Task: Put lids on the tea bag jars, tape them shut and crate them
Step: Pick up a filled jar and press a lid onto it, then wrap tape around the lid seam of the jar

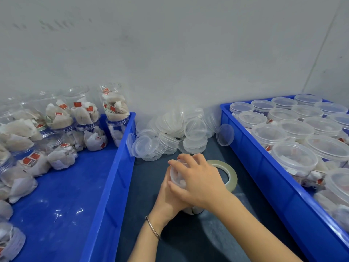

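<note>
On the dark mat (143, 178) between two blue crates, a clear jar of tea bags (178, 179) stands upright with both hands around it: the left hand (168, 200) wraps its side from below, and the right hand (198, 178) lies over the top with curled fingers (181, 158) gripping the translucent lid (174, 172). Just behind the right hand lies a roll of clear tape (226, 172), and further back a heap of loose lids (170, 133). The left crate (111, 186) holds uncapped jars (83, 112) of tea bags, while the right crate (264, 167) holds lidded jars (294, 157).
</note>
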A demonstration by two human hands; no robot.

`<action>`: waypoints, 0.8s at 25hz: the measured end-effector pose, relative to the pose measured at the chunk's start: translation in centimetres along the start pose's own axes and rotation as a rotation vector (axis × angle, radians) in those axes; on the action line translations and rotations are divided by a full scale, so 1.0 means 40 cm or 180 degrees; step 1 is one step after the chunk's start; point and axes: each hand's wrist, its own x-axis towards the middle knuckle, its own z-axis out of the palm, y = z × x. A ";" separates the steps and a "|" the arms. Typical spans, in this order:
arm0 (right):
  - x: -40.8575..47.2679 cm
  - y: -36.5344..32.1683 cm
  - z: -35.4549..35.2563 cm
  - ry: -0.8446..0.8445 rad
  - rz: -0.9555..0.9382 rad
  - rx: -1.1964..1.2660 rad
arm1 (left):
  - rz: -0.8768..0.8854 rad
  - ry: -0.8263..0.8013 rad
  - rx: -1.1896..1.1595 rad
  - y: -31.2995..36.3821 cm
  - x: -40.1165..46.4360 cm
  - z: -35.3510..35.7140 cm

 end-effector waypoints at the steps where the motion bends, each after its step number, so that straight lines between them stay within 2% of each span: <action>1: -0.002 -0.009 0.004 0.0030 0.0108 -0.0036 | -0.0159 -0.0215 -0.0955 0.003 0.019 0.001; 2: -0.004 -0.016 0.008 0.0050 0.0172 -0.0074 | -0.0559 -0.0380 -0.1484 0.019 0.017 0.005; 4: -0.003 -0.019 0.015 0.0118 0.0215 -0.0148 | -0.1174 -0.0539 -0.1489 0.043 0.012 0.002; 5: -0.003 -0.018 0.016 0.0137 0.0216 -0.0185 | -0.1129 -0.0717 -0.1307 0.046 0.011 0.012; 6: -0.003 -0.018 0.014 0.0150 0.0221 -0.0208 | -0.1056 -0.0909 -0.1548 0.018 0.000 0.022; 7: -0.004 -0.021 0.011 0.0131 0.0255 -0.0227 | -0.0781 -0.0845 -0.1146 -0.007 -0.007 0.014; 8: -0.006 -0.025 0.010 0.0131 0.0304 -0.0273 | -0.0334 -0.0659 -0.0049 -0.011 -0.006 0.008; 9: -0.009 -0.027 0.008 0.0129 0.0315 -0.0339 | -0.0119 -0.0653 0.0779 -0.005 -0.008 0.009; 10: -0.009 -0.026 0.008 0.0136 0.0280 -0.0346 | -0.0074 -0.0528 0.1047 -0.020 -0.010 0.014; 11: -0.010 -0.022 0.005 0.0156 0.0174 -0.0156 | 0.0073 -0.0457 0.1203 -0.033 -0.017 0.013; 12: -0.009 -0.016 -0.004 0.0205 0.0065 0.0431 | 0.0300 -0.0438 0.1115 -0.038 -0.026 0.010; 14: -0.007 0.027 -0.033 0.0415 0.0089 0.2369 | 0.0350 -0.0343 0.0609 -0.039 -0.036 0.015; 15: -0.012 0.062 -0.037 0.0763 0.0281 0.2822 | 0.0443 -0.0230 0.0456 -0.041 -0.038 0.017; 16: -0.022 0.102 -0.038 0.0980 0.0560 0.2653 | 0.0552 -0.0185 0.0394 -0.044 -0.039 0.020; 17: -0.041 0.149 -0.028 0.0858 0.0797 0.2104 | 0.0580 -0.0147 0.0372 -0.040 -0.040 0.026; 18: -0.067 0.190 -0.011 0.0352 0.0969 0.1443 | 0.0596 -0.0134 0.0394 -0.038 -0.038 0.029; 20: -0.123 0.235 0.034 -0.0968 0.0925 0.0422 | 0.0534 -0.0138 0.0512 -0.030 -0.038 0.027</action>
